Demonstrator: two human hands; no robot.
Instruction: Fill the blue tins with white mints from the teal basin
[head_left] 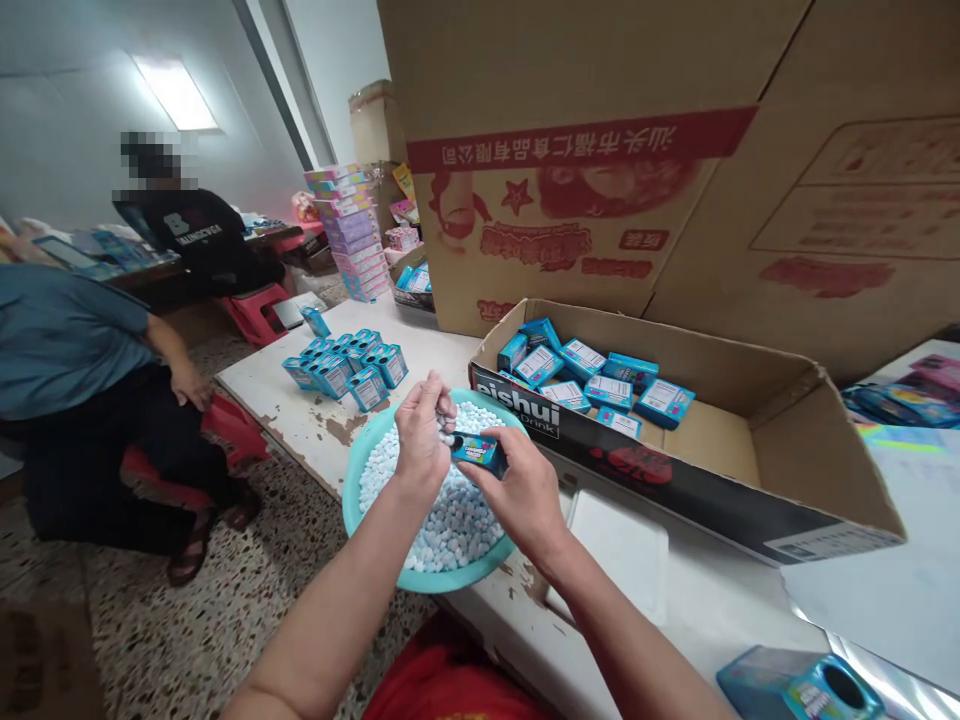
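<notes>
My right hand (521, 490) grips a small blue printed candy box (478, 450), tilted over the bowl. At the box's left end, my left hand (424, 428) is closed around several small white candies (447, 420). Beneath both hands stands a round turquoise bowl (356, 470) filled with pale white and bluish candies (457, 530). Part of the bowl's contents is covered by my hands and forearms.
Several blue boxes stand grouped on the worn white table (259, 375) at left. More lie in a long cardboard tray (720, 440) at right. A blue box (799, 685) with a round hole sits near me. Two people sit at left.
</notes>
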